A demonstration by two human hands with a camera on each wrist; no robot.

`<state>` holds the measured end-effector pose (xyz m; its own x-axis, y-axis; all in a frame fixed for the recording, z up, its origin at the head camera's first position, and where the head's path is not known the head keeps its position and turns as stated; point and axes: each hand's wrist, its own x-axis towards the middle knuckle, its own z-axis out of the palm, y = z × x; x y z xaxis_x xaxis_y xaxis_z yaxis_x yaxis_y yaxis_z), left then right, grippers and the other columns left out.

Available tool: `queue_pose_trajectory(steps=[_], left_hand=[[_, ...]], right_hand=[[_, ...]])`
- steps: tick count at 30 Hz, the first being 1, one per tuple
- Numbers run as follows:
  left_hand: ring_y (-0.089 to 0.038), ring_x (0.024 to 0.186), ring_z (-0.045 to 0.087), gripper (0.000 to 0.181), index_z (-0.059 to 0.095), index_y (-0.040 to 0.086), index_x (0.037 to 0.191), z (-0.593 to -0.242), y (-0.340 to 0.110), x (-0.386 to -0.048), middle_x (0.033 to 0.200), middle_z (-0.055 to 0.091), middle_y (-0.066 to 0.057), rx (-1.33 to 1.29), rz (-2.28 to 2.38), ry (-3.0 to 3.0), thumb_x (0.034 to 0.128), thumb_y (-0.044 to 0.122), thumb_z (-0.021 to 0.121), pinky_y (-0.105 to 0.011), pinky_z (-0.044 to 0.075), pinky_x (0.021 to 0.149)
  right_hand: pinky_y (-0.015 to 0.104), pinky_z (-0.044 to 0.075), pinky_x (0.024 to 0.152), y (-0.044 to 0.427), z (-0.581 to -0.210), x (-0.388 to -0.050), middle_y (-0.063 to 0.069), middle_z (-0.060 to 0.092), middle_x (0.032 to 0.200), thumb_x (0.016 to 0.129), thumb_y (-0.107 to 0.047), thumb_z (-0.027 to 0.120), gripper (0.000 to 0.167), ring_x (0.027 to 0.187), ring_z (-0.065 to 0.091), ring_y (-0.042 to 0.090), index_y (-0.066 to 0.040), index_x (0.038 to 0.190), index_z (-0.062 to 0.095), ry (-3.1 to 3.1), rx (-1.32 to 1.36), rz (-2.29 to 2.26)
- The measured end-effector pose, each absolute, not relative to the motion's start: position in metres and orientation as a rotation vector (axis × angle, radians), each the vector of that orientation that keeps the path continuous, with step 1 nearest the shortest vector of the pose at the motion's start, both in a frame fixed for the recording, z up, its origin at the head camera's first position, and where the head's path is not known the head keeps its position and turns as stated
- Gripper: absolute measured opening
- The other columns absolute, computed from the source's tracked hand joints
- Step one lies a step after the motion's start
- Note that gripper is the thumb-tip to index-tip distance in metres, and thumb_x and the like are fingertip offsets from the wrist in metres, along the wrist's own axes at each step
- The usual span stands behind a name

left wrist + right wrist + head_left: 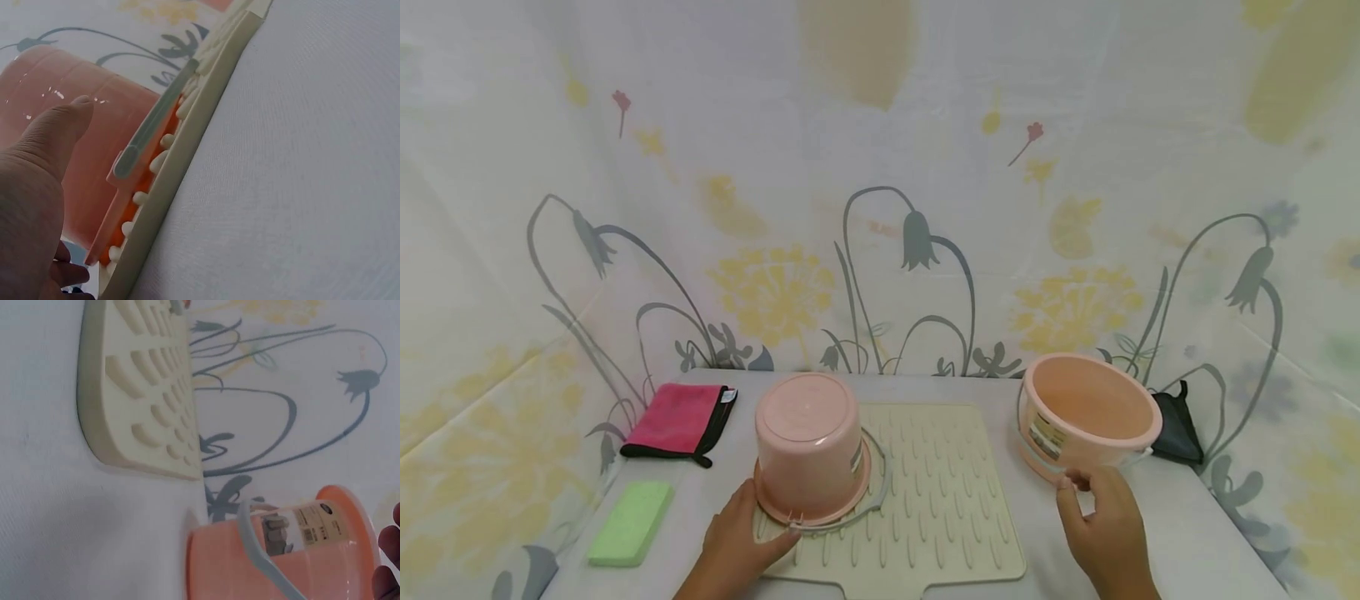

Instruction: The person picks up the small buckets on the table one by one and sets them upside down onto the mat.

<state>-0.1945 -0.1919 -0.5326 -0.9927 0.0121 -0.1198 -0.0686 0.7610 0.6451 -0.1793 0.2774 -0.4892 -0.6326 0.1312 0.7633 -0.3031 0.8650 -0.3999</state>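
Note:
On the left half of a cream ridged board (947,500), a pink bucket (808,442) stands upside down, its grey handle (880,492) lying around the rim. My left hand (733,537) is at its near left side, thumb extended by the rim and the other fingers partly hidden. In the left wrist view, the thumb (62,125) lies in front of the bucket wall. A second pink bucket (1090,417) stands upright at the right. My right hand (1105,525) is in front of it, fingers loosely bent, fingertips (389,540) near its rim; contact is unclear.
A pink cloth (673,417) with black edging lies at the back left, with a green sponge (631,523) nearer me. Something black (1178,425) lies partly behind the upright bucket. A flower-patterned sheet (880,167) hangs behind the white table (1187,533).

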Motion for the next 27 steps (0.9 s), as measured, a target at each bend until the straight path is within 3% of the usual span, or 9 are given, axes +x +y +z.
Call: queue_pose_trajectory(steps=[4,9,18,27], left_hand=[[-0.053,0.147,0.034,0.129,0.024,-0.008,0.160,-0.539,-0.195,-0.196,0.160,0.036,-0.032,-0.099,1.012,2.767,0.0756,0.070,0.082,-0.078,0.022,0.115],[-0.056,0.142,0.039,0.133,0.029,-0.014,0.156,-0.547,-0.199,-0.193,0.157,0.038,-0.036,-0.086,0.901,2.772,0.0701,0.071,0.085,-0.076,0.027,0.115],[-0.043,0.131,0.055,0.119,0.044,-0.006,0.151,-0.554,-0.206,-0.181,0.142,0.056,-0.023,0.115,0.811,2.913,0.0686,0.069,0.086,-0.078,0.037,0.105],[-0.044,0.134,0.053,0.117,0.046,-0.007,0.151,-0.553,-0.206,-0.179,0.145,0.055,-0.023,0.167,0.816,2.937,0.0693,0.066,0.087,-0.078,0.037,0.105]], right_hand=[[0.024,0.041,0.080,0.287,-0.482,-0.183,0.008,0.065,0.088,0.083,-0.003,0.072,0.015,0.083,0.057,0.023,0.001,0.096,0.068,-2.167,0.191,0.599],[0.028,0.042,0.080,0.297,-0.472,-0.189,0.010,0.066,0.090,0.083,-0.005,0.071,0.016,0.084,0.058,0.024,0.002,0.096,0.066,-2.161,0.254,0.548],[0.033,0.040,0.079,0.314,-0.456,-0.199,0.014,0.064,0.089,0.083,-0.010,0.069,0.018,0.082,0.057,0.029,0.003,0.094,0.064,-2.142,0.322,0.480],[0.048,0.043,0.075,0.333,-0.445,-0.211,0.016,0.066,0.091,0.079,-0.012,0.076,0.027,0.084,0.059,0.032,0.002,0.099,0.067,-2.184,0.425,0.406]])
